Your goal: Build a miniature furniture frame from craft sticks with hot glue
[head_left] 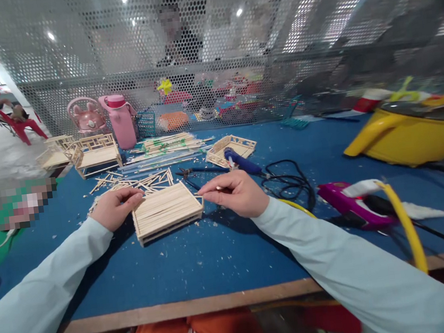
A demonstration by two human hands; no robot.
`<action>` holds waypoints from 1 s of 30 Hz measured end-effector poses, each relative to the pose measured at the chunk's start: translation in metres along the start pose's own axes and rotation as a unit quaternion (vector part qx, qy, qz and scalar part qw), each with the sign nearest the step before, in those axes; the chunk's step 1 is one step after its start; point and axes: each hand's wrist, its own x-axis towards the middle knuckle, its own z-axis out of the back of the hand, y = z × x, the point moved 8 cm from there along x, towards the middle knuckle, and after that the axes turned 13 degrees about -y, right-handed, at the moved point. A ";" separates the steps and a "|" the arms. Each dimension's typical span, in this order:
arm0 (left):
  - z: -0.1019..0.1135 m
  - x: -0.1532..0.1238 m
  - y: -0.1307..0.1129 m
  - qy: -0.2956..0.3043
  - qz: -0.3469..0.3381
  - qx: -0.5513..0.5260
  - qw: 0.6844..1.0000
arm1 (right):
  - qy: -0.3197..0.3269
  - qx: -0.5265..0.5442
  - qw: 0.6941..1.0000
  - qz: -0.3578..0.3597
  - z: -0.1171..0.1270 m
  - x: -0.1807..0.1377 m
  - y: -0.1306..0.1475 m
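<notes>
A small platform of pale wooden sticks [166,207], its top laid with sticks side by side, rests on the blue table in front of me. My left hand [116,208] is closed at its far left corner, thumb and forefinger steadying it. Just off the right edge, my right hand [237,192] pinches a short thin wooden stick, mostly hidden by the fingers, with its tip by the platform's corner. Behind the platform lie loose short sticks [154,182] and dark-handled pliers [190,172].
A blue glue gun [243,161] with a coiled black cord lies beyond my right hand, near a stick frame [220,153]. Purple tool [354,205] and yellow pan [411,134] stand right. Finished stick benches [96,154] and a pink bottle [121,122] stand left, before a perforated metal screen [145,52].
</notes>
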 end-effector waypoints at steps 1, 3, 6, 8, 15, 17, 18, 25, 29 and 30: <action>0.000 0.000 0.000 0.000 0.000 0.001 1.000 | 0.004 0.007 1.000 0.000 0.000 0.000 0.000; 0.000 0.000 -0.001 0.001 -0.002 0.003 1.000 | 0.015 0.016 1.000 -0.005 -0.001 -0.001 0.001; 0.000 -0.001 -0.003 0.008 -0.007 0.006 1.000 | 0.019 0.023 0.999 -0.023 -0.001 -0.003 0.000; -0.001 -0.001 -0.002 0.011 -0.005 0.005 1.000 | 0.003 0.038 0.999 -0.035 0.003 -0.002 -0.001; -0.001 -0.001 0.000 0.010 0.000 -0.002 1.000 | 0.033 0.003 0.995 -0.099 0.000 -0.001 -0.019; -0.001 -0.001 -0.001 0.010 0.002 -0.005 1.000 | 0.044 -0.016 0.993 -0.109 -0.003 -0.002 -0.023; 0.000 -0.001 -0.001 0.009 0.002 -0.002 1.000 | 0.048 -0.022 0.993 -0.109 -0.005 -0.002 -0.023; 0.000 -0.003 -0.004 0.009 0.015 0.001 1.000 | 0.019 0.033 0.994 -0.099 0.008 0.004 -0.022; 0.001 0.001 0.005 0.024 0.042 0.005 0.999 | -0.012 -0.141 0.988 -0.065 0.022 0.011 -0.031; 0.002 0.004 0.007 0.026 0.045 0.006 0.999 | 0.005 -0.211 0.976 -0.057 0.020 0.011 -0.034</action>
